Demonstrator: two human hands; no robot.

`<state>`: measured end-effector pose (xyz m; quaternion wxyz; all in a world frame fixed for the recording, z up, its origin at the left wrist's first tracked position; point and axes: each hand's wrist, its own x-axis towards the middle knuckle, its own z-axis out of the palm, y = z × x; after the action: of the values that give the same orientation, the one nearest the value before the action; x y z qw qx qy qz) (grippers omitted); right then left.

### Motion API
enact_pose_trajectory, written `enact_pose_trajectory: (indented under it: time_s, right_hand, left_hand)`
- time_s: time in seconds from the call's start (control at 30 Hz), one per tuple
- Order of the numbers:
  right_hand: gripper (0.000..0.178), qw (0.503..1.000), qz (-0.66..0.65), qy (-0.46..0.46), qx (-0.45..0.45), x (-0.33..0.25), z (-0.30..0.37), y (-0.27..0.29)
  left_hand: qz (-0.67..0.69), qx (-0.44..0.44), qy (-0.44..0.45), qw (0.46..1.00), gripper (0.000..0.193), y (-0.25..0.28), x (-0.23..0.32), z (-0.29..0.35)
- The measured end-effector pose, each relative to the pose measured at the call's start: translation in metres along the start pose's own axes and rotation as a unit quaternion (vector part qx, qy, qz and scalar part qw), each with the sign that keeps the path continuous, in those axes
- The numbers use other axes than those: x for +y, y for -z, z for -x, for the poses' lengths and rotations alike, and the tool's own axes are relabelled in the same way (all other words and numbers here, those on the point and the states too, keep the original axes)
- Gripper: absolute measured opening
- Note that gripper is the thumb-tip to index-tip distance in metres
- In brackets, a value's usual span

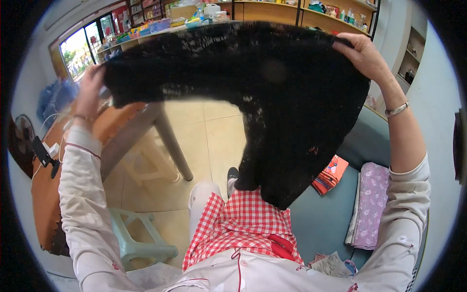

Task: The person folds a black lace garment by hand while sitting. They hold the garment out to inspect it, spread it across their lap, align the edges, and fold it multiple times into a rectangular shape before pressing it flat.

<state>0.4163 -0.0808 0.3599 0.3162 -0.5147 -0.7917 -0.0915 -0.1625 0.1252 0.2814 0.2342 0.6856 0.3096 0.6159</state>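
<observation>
A large black garment (301, 92) with patchy lighter marks is stretched between my raised hands. My left hand (90, 82), slightly blurred, grips the end of its long narrow part at the far left. At the upper right, my right hand (362, 54) pinches the top corner between thumb and fingers. From the wide right side a second part hangs down over my red-and-white checked apron (253, 209). Whether these parts are legs or sleeves I cannot tell.
Left stands a brown table (44, 199) with a phone on a stand (44, 155); below are a pale green stool (141, 238) and a cream stool (151, 165). On the grey-blue seat (311, 224) lie folded purple cloth (373, 204) and orange-red cloths (332, 174). Laden shelves (272, 9) line the back.
</observation>
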Motion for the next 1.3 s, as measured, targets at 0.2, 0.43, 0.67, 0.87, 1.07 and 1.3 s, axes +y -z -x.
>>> enact_pose_trajectory:
  time_s: [0.2, 0.43, 0.67, 0.87, 1.07, 1.3]
  right_hand:
    - [0.018, 0.989, 0.149, 0.006, 0.006, 0.007, -0.015, 0.001]
    - [0.023, 0.976, 0.137, 0.001, 0.167, -0.009, -0.015, 0.026]
    - [0.028, 0.972, 0.214, 0.081, 0.055, -0.115, 0.122, 0.007]
    - [0.023, 0.994, 0.074, -0.016, -0.083, -0.159, 0.217, -0.02]
    - [0.026, 0.988, 0.087, -0.002, -0.126, -0.14, 0.2, -0.022]
    - [0.013, 1.0, 0.003, -0.015, -0.023, -0.059, 0.086, -0.025]
  left_hand:
    - [0.072, -0.022, 0.17, 0.983, 0.024, 0.0, -0.023, -0.006]
    - [-0.087, 0.008, -0.05, 0.995, 0.041, 0.059, 0.002, -0.015]
    - [0.202, 0.259, 0.117, 0.937, 0.014, -0.027, 0.123, 0.148]
    - [0.253, -0.075, 0.13, 0.956, 0.021, 0.05, 0.076, 0.286]
    - [0.348, -0.08, 0.18, 0.917, 0.009, 0.024, 0.03, 0.264]
    - [0.082, 0.032, 0.111, 0.99, 0.025, 0.0, 0.002, 0.115]
